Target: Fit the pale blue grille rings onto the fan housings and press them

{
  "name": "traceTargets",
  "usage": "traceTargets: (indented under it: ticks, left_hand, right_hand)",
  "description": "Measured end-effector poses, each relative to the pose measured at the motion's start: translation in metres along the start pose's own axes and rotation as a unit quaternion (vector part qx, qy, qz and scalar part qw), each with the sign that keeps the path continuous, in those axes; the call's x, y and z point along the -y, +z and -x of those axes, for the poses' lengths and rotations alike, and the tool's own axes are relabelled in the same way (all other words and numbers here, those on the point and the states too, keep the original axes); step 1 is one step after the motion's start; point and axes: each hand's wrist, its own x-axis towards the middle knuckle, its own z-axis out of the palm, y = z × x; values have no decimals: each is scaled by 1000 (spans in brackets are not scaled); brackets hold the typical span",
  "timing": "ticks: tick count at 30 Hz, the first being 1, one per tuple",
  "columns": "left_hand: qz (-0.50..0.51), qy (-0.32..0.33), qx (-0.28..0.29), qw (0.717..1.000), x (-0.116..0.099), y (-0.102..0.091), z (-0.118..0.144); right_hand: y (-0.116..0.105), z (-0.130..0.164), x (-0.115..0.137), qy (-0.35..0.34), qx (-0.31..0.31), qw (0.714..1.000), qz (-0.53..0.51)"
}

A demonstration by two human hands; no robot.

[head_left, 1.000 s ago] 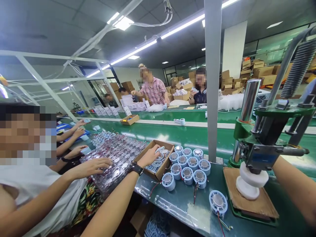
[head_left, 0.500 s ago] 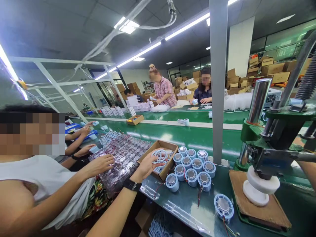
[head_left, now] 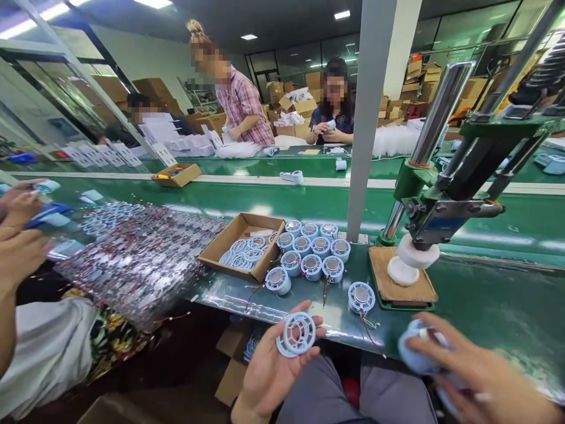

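Note:
My left hand (head_left: pixel 278 359) is palm up near the table's front edge, with its fingers curled around a few light blue plastic ring grilles (head_left: pixel 299 334) that overlap in the palm. At the right, my right hand (head_left: pixel 472 359) grips a light blue plastic housing (head_left: pixel 412 353); motion smears both, and the fingers hide part of the housing. Between the hands, on the table, stands a round blue housing (head_left: pixel 361 297) with a silver disc on top and loose wires. Several similar housings (head_left: pixel 311 266) stand grouped behind it.
A cardboard box (head_left: pixel 253 274) of ring grilles stands left of the housings. A hand press (head_left: pixel 417 250) with white pads is at the right, beside a grey post (head_left: pixel 364 118). Metallic wired parts (head_left: pixel 145 259) cover the left. A co-worker's hand (head_left: pixel 20 253) is at far left.
My left hand has moved from over the cardboard box to the front edge, carrying the ring grilles. My right hand has come into view with a housing. The view has turned downward and right.

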Motion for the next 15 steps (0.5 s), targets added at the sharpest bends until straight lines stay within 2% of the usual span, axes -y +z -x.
traceTargets:
  ticks: [1, 3, 5, 7, 9, 15]
  left_hand:
    - [9, -1, 7, 1000, 6, 0, 1]
    - [22, 14, 22, 999, 11, -1, 4]
    - [30, 31, 39, 998, 11, -4, 11]
    - [34, 39, 55, 997, 10, -8, 20]
    - [37, 45, 63, 996, 11, -12, 29]
    - [70, 52, 83, 993, 25, -14, 40]
  right_hand:
    - [16, -8, 15, -45, 73, 996, 12]
    - [39, -29, 44, -77, 184, 978, 58]
    - [52, -53, 63, -62, 227, 966, 109]
    - [60, -75, 71, -41, 222, 963, 145]
    - [66, -92, 70, -18, 191, 967, 165]
    - [92, -125, 61, 36, 19, 982, 184]
